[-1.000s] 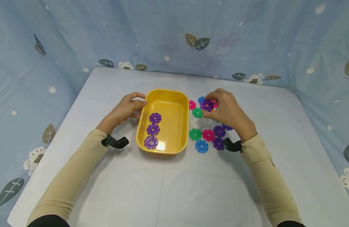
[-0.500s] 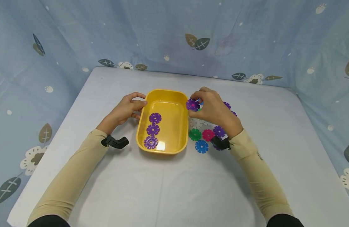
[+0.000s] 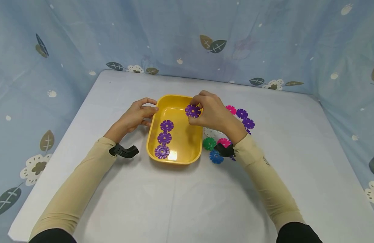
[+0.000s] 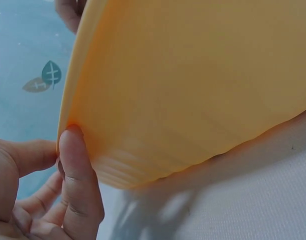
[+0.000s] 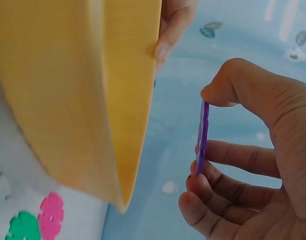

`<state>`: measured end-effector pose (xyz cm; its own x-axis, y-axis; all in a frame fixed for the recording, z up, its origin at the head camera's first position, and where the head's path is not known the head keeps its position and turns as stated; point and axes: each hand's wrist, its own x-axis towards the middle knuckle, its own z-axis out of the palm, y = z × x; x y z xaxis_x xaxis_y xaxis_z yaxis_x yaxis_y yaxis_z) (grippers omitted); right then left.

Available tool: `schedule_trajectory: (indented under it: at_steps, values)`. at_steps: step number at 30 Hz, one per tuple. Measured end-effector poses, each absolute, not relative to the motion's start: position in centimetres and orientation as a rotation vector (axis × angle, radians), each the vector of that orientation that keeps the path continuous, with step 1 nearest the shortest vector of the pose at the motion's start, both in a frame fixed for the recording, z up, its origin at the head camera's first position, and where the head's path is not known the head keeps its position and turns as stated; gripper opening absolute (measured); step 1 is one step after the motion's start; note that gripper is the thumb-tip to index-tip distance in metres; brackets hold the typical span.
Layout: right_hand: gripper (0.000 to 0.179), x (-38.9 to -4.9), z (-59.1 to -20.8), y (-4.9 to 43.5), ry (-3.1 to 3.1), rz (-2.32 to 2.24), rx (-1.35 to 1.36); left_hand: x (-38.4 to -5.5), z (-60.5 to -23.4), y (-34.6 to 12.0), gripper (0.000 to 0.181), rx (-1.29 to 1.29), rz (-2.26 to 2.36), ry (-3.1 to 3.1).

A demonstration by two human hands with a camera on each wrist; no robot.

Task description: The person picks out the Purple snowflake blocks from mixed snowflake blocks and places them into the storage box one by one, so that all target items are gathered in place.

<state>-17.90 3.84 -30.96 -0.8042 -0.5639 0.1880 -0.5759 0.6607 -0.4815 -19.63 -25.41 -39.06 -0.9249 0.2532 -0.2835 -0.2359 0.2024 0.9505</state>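
My left hand point(image 3: 135, 114) pinches the left rim of a yellow plastic tray point(image 3: 187, 148); in the left wrist view the thumb and a finger point(image 4: 75, 155) meet on that rim. Between thumb and fingertips my right hand point(image 3: 213, 113) holds a purple snowflake disc point(image 3: 192, 110), over the tray's upper right part. Seen edge-on in the right wrist view, the same purple disc point(image 5: 203, 137) is pinched at its edges. A column of several purple snowflake discs point(image 3: 164, 138) lies flat along the tray's left side.
Right of the tray, loose snowflake discs lie on the white table point(image 3: 138, 199): green point(image 3: 209, 143), blue point(image 3: 216, 157), pink point(image 3: 231, 109), white and more purple ones point(image 3: 248, 123). My right hand and wrist strap hide some of them. A blue patterned curtain point(image 3: 175, 40) stands behind the table.
My right hand has carried the purple disc leftward from above the loose discs to over the tray. The left hand keeps its hold on the rim, and the tray stays in place.
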Motion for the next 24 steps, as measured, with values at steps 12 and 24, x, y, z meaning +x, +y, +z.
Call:
schedule_trajectory:
  at_steps: [12, 24]
  values:
    - [0.040, -19.1, -30.8, 0.7, -2.816, 0.823, 1.060, -19.5, -39.0, -25.4, 0.038, 0.010, 1.790, 2.087]
    - [0.038, -20.4, -31.9, -1.9, -2.887, 0.809, 1.085, -19.6, -39.2, -25.6, 0.039, 0.041, 1.807, 2.066]
